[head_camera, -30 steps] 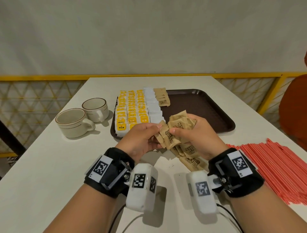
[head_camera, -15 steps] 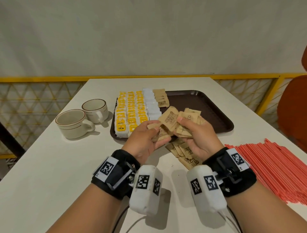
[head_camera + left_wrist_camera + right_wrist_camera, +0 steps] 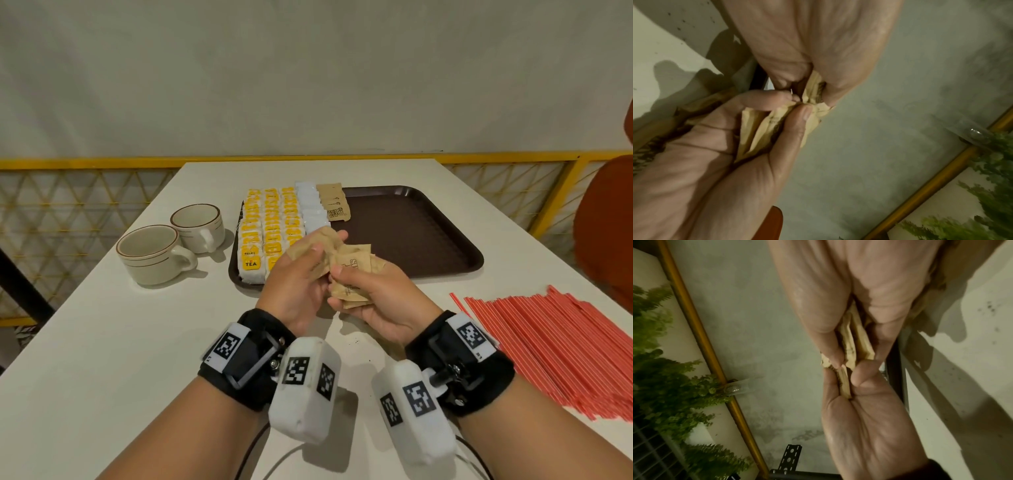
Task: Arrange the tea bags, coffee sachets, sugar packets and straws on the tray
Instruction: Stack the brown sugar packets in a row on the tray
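Both hands hold a bunch of brown sachets (image 3: 352,267) just above the near edge of the dark brown tray (image 3: 428,236). My left hand (image 3: 322,253) pinches some of them from the left. My right hand (image 3: 339,274) grips the rest from the right, thumb on top. Seen from the left wrist, the sachets (image 3: 764,129) are fanned between thumb and fingers. From the right wrist, their edges (image 3: 849,340) show pressed between both hands. On the tray's left part lie rows of yellow tea bags (image 3: 270,226), a row of white packets (image 3: 310,205) and a few brown sachets (image 3: 334,205).
Red straws (image 3: 565,342) lie in a wide heap on the white table at the right. Two cream cups (image 3: 154,253) (image 3: 198,226) stand left of the tray. The tray's right half is bare. A yellow railing runs behind the table, and an orange chair (image 3: 609,233) stands at the right.
Both hands have lifted and moved towards the tray with the bunch. The loose brown sachets that lay on the table under the hands are no longer seen there.
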Demonstrator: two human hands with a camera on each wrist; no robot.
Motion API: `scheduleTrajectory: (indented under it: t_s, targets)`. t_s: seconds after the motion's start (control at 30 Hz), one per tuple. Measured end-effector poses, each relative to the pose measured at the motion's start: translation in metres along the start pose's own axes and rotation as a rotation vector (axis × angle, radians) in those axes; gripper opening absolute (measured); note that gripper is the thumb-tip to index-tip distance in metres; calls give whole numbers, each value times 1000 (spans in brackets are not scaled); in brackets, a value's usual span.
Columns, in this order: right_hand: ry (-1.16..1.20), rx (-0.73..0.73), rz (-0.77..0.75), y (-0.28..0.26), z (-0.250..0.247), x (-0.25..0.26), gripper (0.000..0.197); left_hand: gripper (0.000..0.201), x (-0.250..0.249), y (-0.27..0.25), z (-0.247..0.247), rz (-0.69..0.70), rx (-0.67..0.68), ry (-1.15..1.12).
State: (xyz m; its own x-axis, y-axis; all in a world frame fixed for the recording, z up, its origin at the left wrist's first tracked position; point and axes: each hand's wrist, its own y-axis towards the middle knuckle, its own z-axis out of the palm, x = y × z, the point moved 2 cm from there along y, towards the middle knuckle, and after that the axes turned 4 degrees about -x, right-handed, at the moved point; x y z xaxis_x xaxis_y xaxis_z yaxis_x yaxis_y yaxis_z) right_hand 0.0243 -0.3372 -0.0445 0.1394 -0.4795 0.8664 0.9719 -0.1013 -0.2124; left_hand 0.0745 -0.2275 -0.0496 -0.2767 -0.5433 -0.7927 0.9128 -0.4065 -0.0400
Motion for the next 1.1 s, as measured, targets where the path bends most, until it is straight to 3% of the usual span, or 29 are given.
scheduleTrajectory:
  t_s: [0.13, 0.27, 0.43, 0.63, 0.8, 0.9, 1.1]
  targets:
    - [62, 39, 9, -1, 0, 7, 27, 27, -6, 7, -12, 11, -139, -65]
    - [140, 58, 28, 1, -5, 12, 30, 25, -8, 10, -21, -71, -172, 5]
    - [42, -31, -27, 5, -16, 13, 33, 22, -4, 8, -19, -181, -141, 88]
    - [-240, -92, -65, 3, -19, 13, 27, 17, 0, 8, -15, -231, -124, 135]
    - [-468, -129, -177, 3, -20, 10, 35, 53, 3, 3, -10, -410, -11, 163]
    - [-557, -154, -220, 5, -21, 8, 38, 39, 7, -1, -9, -381, 19, 183]
    - [-266, -113, -141, 11, -21, 7, 33, 25, 4, 6, -10, -274, -81, 4]
